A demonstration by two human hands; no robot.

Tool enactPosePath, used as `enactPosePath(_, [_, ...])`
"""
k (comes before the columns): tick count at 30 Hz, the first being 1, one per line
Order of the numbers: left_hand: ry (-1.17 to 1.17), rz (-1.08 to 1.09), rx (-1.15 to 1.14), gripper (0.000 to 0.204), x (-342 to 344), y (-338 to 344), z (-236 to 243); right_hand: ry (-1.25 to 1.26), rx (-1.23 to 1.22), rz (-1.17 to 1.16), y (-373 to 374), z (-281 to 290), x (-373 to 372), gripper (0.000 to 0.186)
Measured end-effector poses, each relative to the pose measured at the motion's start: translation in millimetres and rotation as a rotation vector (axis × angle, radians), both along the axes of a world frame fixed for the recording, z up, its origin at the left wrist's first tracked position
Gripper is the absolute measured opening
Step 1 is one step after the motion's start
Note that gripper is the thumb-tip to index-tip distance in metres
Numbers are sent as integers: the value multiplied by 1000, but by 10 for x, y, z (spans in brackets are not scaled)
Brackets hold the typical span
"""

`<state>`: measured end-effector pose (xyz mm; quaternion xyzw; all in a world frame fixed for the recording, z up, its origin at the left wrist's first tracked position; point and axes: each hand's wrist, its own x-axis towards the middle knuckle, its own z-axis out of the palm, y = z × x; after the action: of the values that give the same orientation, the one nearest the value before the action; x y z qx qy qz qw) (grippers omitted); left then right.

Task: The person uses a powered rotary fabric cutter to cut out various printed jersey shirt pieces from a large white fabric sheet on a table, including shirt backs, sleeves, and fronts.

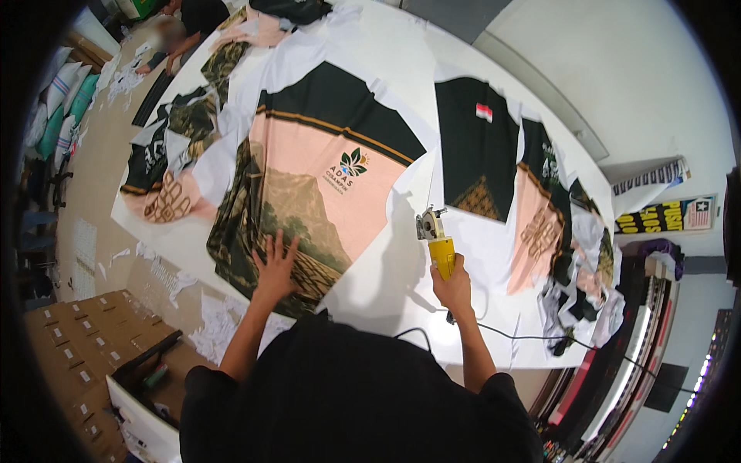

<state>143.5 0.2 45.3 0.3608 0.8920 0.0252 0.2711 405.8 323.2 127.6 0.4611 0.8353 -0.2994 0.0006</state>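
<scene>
My left hand lies with its fingers spread on a printed fabric panel, a pink shirt piece with a dark green top, a mountain picture and a camouflage side. My right hand is wrapped round the yellow body of a handheld electric fabric cutter. The cutter's round metal head points away from me over bare white table, just right of the panel. Beyond it lies a dark green sleeve piece with a small red and white flag and a gold patterned corner.
The white table carries heaped printed pieces at left and more pieces at right. A black cord runs right from the cutter. Cardboard boxes stand lower left, near white scraps on the floor. Another person crouches far left.
</scene>
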Motion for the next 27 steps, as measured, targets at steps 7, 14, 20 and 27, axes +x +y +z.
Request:
enactPosePath(7, [53, -37, 82, 145, -20, -414, -103, -24, -75, -16, -1250, -123, 482, 51])
enactPosePath(14, [-41, -115, 40, 145, -21, -246, -122, -59, -42, 18, -1616, -265, 411, 53])
enactPosePath(20, [-41, -133, 84, 145, -22, -270, -186, -11, -12, 76, -1404, -325, 100, 52])
enactPosePath(27, [-87, -114, 96, 142, -41, -254, -129, -8, 46, 123, -1269, -391, -108, 50])
